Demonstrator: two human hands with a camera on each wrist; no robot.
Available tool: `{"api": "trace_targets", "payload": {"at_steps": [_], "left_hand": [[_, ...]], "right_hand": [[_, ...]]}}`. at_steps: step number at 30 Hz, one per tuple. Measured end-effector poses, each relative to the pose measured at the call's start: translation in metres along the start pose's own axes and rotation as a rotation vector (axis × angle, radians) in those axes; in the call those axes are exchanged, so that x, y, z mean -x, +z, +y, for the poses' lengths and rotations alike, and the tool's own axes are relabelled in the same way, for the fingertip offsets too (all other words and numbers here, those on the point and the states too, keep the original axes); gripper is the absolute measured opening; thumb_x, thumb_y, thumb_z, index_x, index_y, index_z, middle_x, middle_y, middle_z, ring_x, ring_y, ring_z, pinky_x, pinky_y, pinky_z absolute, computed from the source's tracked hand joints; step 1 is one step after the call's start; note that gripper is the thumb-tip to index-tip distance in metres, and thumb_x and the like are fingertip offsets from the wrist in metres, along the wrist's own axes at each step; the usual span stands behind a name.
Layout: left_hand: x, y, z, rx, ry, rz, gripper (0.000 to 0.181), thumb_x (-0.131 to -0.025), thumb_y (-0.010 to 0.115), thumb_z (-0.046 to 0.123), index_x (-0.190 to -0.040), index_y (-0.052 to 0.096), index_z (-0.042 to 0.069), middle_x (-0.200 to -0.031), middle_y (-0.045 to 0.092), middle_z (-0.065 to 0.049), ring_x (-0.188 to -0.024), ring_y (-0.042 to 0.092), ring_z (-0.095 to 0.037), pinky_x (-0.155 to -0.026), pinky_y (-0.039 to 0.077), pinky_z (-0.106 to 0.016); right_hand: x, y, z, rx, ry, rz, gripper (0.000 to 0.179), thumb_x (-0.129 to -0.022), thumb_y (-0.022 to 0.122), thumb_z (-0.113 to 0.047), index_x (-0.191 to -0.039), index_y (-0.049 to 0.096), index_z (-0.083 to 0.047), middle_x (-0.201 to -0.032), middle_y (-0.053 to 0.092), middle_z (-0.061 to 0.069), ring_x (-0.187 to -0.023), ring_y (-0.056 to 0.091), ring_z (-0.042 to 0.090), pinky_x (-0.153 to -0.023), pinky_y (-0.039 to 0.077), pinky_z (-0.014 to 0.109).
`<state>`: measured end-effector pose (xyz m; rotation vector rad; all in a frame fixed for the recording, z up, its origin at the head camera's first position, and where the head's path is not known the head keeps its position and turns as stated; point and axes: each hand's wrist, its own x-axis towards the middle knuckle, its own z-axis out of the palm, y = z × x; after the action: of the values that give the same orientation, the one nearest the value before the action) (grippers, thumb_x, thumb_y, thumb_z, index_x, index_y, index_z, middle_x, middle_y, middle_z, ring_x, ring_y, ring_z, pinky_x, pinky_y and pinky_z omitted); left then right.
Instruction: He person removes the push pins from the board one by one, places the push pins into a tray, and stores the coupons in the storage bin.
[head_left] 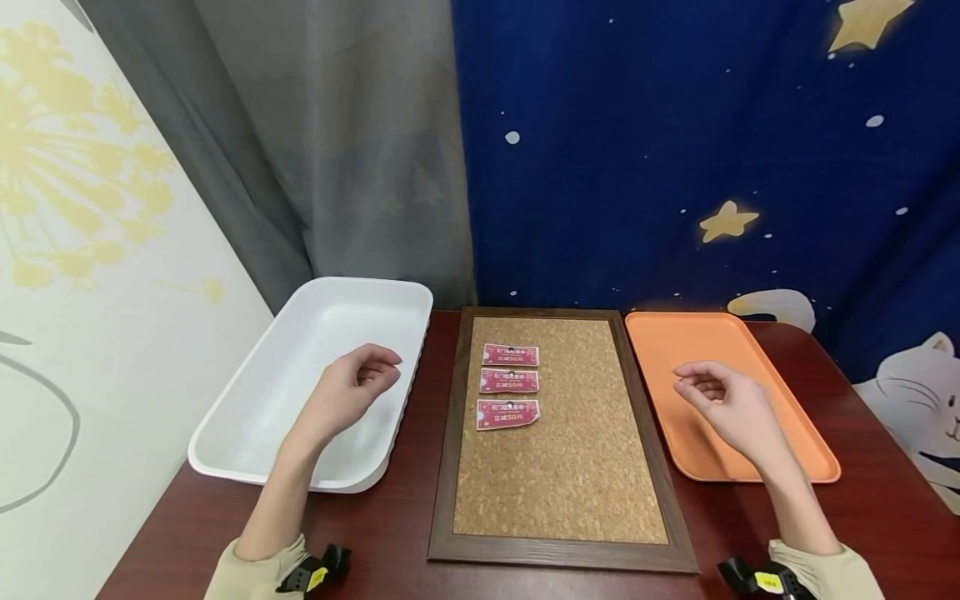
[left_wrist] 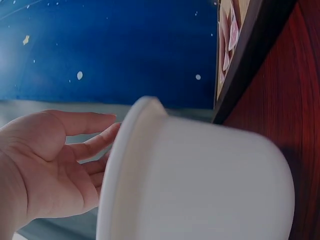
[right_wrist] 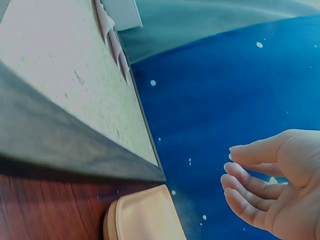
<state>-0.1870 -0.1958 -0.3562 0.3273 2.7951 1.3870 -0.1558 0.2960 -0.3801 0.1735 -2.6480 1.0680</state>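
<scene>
at the left, the white plastic tub (head_left: 367, 312) stands on the dark red tabletop (head_left: 405, 525), and above it is the left hand (head_left: 348, 392). its grip is empty and relaxed: the fingers bend loosely, with a gap between thumb and forefinger. to the right of the tub lies the framed cork board (head_left: 555, 483). three pink paper coupons (head_left: 509, 382) are on its upper left part, one below another, each with a small pin (head_left: 511, 405) near the top edge. their long axis goes from left to right, across the board. they lie to the right of the left grip and to the left of the right one; the left hand seems the nearer. farther right, the right hand (head_left: 723, 404) is above the orange tray (head_left: 712, 329), its grip also empty, the fingers loosely curved toward the board.
</scene>
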Motion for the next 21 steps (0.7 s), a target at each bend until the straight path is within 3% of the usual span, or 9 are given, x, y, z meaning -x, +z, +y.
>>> {"api": "trace_targets", "payload": {"at_steps": [7, 12, 21], "left_hand": [[-0.001, 0.013, 0.011, 0.007, 0.047, 0.004, 0.017, -0.097, 0.064, 0.008, -0.114, 0.067, 0.004, -0.099, 0.068, -0.007, -0.086, 0.063, -0.018, -0.079, 0.051, -0.028], [-0.002, 0.028, 0.02, 0.037, 0.094, -0.026, 0.013, -0.097, 0.064, 0.006, -0.11, 0.067, 0.005, -0.097, 0.068, -0.005, -0.084, 0.061, -0.017, -0.077, 0.05, -0.028], [-0.007, 0.052, 0.033, 0.063, 0.104, -0.097, 0.015, -0.098, 0.063, 0.006, -0.112, 0.066, 0.001, -0.097, 0.067, -0.005, -0.088, 0.062, -0.017, -0.082, 0.052, -0.035]], "right_hand": [[-0.002, 0.015, -0.009, -0.002, -0.029, -0.018, 0.016, -0.096, 0.071, -0.015, -0.108, 0.072, -0.005, -0.093, 0.07, 0.007, -0.078, 0.062, 0.005, -0.068, 0.048, 0.014], [-0.001, 0.025, -0.014, -0.009, -0.045, -0.044, 0.016, -0.095, 0.071, -0.013, -0.108, 0.072, -0.004, -0.092, 0.07, 0.005, -0.078, 0.063, 0.007, -0.068, 0.049, 0.016], [-0.004, 0.042, -0.027, -0.038, -0.035, -0.108, 0.014, -0.096, 0.069, -0.01, -0.108, 0.071, -0.003, -0.092, 0.069, 0.004, -0.081, 0.064, 0.014, -0.069, 0.05, 0.02]]}}
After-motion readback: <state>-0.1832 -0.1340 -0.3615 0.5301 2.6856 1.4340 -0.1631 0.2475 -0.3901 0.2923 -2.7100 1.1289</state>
